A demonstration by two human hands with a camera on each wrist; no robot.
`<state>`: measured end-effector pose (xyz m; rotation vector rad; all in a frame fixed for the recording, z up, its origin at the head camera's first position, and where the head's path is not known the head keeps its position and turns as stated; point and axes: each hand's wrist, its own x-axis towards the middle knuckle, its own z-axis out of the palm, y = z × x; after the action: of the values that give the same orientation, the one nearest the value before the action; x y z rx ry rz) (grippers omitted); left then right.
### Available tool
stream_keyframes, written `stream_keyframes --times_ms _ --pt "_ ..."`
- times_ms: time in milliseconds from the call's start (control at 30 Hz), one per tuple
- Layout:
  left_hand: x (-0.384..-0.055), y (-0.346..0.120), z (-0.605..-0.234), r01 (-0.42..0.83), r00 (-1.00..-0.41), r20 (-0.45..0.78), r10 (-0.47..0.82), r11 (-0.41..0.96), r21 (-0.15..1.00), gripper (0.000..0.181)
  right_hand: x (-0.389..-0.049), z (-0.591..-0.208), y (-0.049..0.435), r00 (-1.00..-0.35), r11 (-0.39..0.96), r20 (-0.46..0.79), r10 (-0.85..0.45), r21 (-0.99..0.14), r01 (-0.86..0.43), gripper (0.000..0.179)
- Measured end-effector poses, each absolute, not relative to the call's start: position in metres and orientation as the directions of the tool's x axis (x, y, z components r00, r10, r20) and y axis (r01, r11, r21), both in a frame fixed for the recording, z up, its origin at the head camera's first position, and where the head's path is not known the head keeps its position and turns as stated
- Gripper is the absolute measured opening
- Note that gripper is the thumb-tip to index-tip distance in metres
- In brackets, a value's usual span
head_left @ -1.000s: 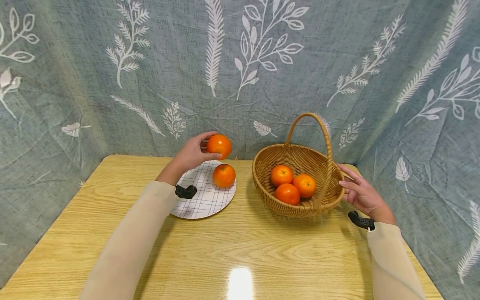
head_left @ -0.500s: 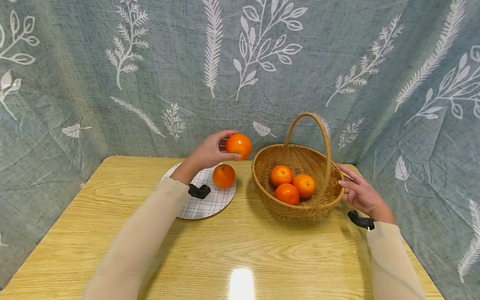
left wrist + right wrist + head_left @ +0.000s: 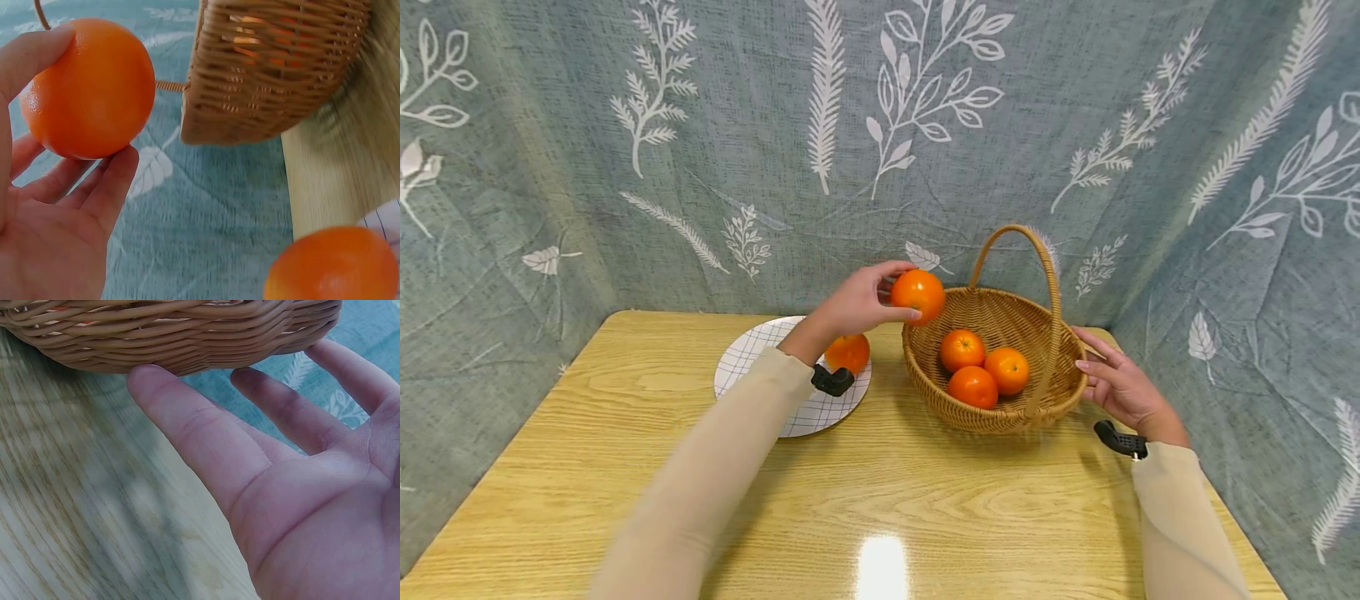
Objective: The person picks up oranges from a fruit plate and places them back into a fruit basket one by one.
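Observation:
My left hand [image 3: 865, 300] holds an orange [image 3: 918, 296] between thumb and fingers, raised by the left rim of the wicker basket [image 3: 917, 375]. In the left wrist view the held orange [image 3: 94, 87] sits against the fingertips, apart from the basket [image 3: 250, 94]. Three oranges [image 3: 973, 387] lie together inside the basket. Another orange [image 3: 847, 353] rests on the checked plate [image 3: 741, 358], partly hidden by my left wrist. My right hand [image 3: 1123, 387] touches the basket's right side. Its fairly straight fingers [image 3: 287, 412] meet the outer weave in the right wrist view.
A tall arched handle [image 3: 1054, 308] rises over the basket. Behind the wooden table [image 3: 970, 500] hangs a blue-grey curtain [image 3: 760, 108] with white leaf patterns, close to the basket's back. Bare wood lies in front of the plate and basket.
My left hand has carried its orange rightward from above the plate to the basket's left rim. My right hand stays at the basket's right side, and the basket looks still.

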<state>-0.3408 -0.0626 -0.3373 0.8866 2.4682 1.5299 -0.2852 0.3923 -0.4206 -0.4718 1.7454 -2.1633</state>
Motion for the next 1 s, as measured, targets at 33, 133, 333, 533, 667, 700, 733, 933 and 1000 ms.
stream_keyframes --times_ms 33,133,333,533,667,700,733,933,1000 --pt "-0.341 -0.060 -0.337 0.427 -0.821 0.210 0.530 0.328 0.843 0.075 -0.285 -0.421 0.393 -0.893 -0.208 0.057 -0.447 -0.977 0.042 0.068" --pt "-0.343 -0.051 -0.337 0.439 -0.814 0.206 0.544 0.343 0.830 0.076 -0.285 -0.421 0.393 -0.891 -0.208 0.059 -0.450 -0.977 0.040 0.069" --pt "-0.344 -0.030 -0.335 0.465 -0.792 0.204 0.575 0.354 0.811 0.074 -0.285 -0.421 0.393 -0.891 -0.202 0.061 -0.449 -0.979 0.035 0.068" --pt "-0.345 -0.013 -0.331 0.461 -0.792 0.194 0.578 0.359 0.812 0.073 -0.285 -0.420 0.392 -0.891 -0.203 0.052 -0.451 -0.978 0.046 0.067" --pt "-0.347 -0.001 -0.330 0.469 -0.792 0.199 0.577 0.366 0.803 0.072 -0.286 -0.420 0.390 -0.892 -0.199 0.050 -0.450 -0.979 0.045 0.066" --pt "-0.348 0.002 -0.330 0.471 -0.791 0.199 0.579 0.367 0.802 0.072 -0.286 -0.420 0.390 -0.892 -0.200 0.051 -0.450 -0.979 0.045 0.066" --pt "-0.350 0.005 -0.330 0.474 -0.789 0.198 0.582 0.371 0.798 0.072 -0.285 -0.419 0.391 -0.892 -0.200 0.052 -0.449 -0.979 0.044 0.066" --pt "-0.354 0.021 -0.330 0.477 -0.778 0.186 0.601 0.370 0.797 0.071 -0.284 -0.419 0.391 -0.891 -0.203 0.056 -0.450 -0.978 0.042 0.067" --pt "-0.356 0.026 -0.330 0.474 -0.774 0.179 0.607 0.368 0.800 0.071 -0.284 -0.419 0.391 -0.890 -0.205 0.058 -0.451 -0.978 0.040 0.067"
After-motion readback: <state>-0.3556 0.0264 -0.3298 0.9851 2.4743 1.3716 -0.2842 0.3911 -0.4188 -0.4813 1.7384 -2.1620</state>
